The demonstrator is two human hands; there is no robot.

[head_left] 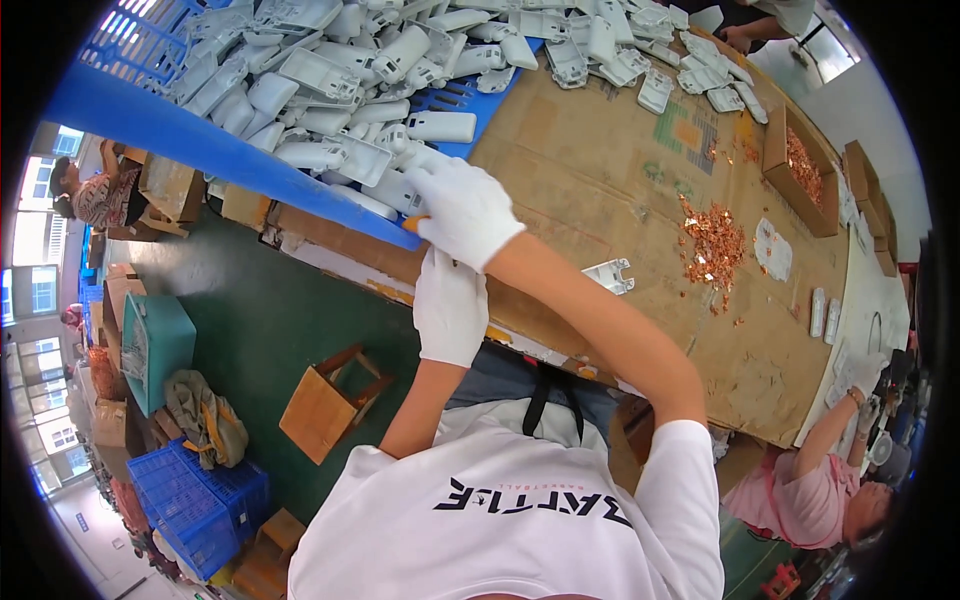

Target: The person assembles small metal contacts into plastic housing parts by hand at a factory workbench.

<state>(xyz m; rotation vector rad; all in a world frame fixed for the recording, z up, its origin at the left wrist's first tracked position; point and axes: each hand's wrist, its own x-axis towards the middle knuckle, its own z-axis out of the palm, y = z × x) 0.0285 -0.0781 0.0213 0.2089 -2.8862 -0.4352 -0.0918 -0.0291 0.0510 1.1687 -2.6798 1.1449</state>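
My right hand (466, 212), in a white glove, reaches across to the near edge of a blue plastic crate (330, 200). Its blurred fingers are at the white plastic casings (360, 160) heaped there; whether they grip one cannot be made out. By its thumb side shows a small orange-yellow bit (413, 224) of unclear kind. Just below, my left hand (450, 308), also gloved in white, is closed, its fingertips hidden under the right hand. What it holds, if anything, does not show. A single open casing (608, 276) lies on the cardboard-covered table (570, 180) beyond my right forearm.
Small copper-coloured parts (714, 243) lie heaped on the table, with more in a cardboard box (800, 170). A co-worker in pink (800, 495) sits at the right. A wooden stool (325, 405) and blue crates (195, 500) stand on the green floor at left.
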